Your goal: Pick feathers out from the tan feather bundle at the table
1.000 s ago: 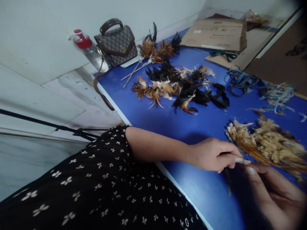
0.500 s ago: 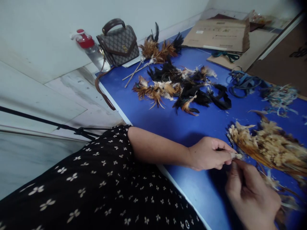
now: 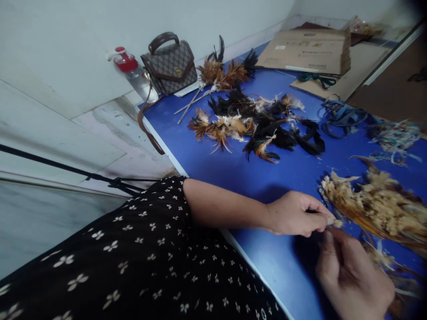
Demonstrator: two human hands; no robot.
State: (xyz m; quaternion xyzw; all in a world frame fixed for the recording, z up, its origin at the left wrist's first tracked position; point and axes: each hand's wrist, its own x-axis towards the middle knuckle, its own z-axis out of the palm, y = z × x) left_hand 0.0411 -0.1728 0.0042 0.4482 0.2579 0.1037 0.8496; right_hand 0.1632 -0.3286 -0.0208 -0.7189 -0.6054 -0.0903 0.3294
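A blue desk (image 3: 293, 173) stands against a white wall. The left hand (image 3: 295, 213) pinches the tan feather bundle (image 3: 373, 209); the right hand (image 3: 353, 275), curled, meets it.

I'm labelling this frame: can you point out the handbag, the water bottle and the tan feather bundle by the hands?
handbag (image 3: 171, 66), head view, on its patterned front flap.
water bottle (image 3: 133, 75), head view, on its body below the red cap.
tan feather bundle (image 3: 376, 209), head view, on its fluffy middle.
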